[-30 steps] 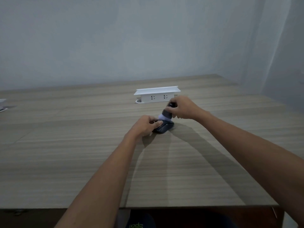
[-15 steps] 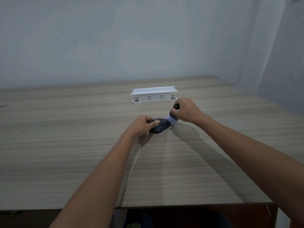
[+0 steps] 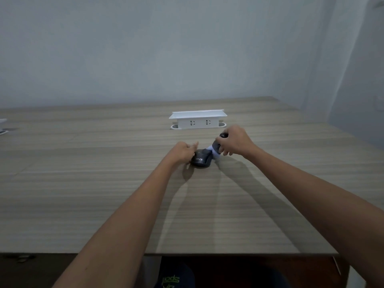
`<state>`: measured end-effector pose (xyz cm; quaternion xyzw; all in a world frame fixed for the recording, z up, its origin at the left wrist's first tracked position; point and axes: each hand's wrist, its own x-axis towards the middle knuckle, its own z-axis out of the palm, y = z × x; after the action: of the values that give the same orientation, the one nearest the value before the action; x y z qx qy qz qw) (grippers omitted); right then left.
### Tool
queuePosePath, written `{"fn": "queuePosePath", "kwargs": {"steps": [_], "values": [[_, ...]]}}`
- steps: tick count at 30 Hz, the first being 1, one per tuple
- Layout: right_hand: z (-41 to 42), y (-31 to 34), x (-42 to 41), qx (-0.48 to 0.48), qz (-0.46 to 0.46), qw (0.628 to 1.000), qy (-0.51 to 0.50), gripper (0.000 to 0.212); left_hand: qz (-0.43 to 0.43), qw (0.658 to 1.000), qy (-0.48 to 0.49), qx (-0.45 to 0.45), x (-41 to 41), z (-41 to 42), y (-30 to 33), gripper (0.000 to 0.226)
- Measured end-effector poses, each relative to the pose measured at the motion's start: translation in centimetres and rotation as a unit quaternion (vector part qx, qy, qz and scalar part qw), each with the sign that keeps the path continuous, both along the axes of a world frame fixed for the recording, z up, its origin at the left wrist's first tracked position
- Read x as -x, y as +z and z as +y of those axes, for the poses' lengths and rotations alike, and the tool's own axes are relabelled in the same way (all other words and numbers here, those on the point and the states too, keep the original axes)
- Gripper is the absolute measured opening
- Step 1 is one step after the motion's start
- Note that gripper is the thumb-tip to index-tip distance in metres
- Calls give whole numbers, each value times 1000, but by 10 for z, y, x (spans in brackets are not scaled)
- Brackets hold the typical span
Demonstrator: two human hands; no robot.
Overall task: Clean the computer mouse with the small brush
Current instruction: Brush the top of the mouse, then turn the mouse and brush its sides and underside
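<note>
A dark computer mouse (image 3: 202, 160) with pale lettering on its near end lies on the wooden table (image 3: 104, 194), a little past the middle. My left hand (image 3: 182, 151) grips the mouse from its left side and holds it down. My right hand (image 3: 233, 140) is closed around a small brush (image 3: 216, 149) with a dark handle and pale bristles. The bristles touch the mouse's far right side. Most of the brush handle is hidden inside my fist.
A white pop-up socket box (image 3: 198, 119) stands on the table just behind the hands. Some pale items (image 3: 3, 126) sit at the far left edge. The table's near edge (image 3: 207, 254) runs across the bottom, and a wall rises behind.
The brush swept from the mouse's top to its right side and now sits at the far right side. My left hand has kept hold of the mouse, which has turned slightly.
</note>
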<state>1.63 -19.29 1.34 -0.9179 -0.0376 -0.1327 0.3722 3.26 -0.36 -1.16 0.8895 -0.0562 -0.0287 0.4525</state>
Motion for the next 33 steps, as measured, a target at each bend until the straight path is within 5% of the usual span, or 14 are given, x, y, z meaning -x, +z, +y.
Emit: {"fn": "queuePosePath", "kwargs": {"steps": [4,8,13,18,33], "values": [[0,-2,-9,4,7,1000,12,24,67,995,-40,68,3,4,7,35],[-4,-4,-14,-2,19,1000,15,23,98,991,-87,14,4,16,15,15],[-12,2,-11,-2,14,1000,5,22,-3,955,-146,-258,-19,24,25,71],[-22,6,-8,12,23,1000,8,22,11,917,-235,-323,-31,15,29,92],[-20,12,-7,27,27,999,24,19,-32,903,-254,-345,-30,14,35,74]]}}
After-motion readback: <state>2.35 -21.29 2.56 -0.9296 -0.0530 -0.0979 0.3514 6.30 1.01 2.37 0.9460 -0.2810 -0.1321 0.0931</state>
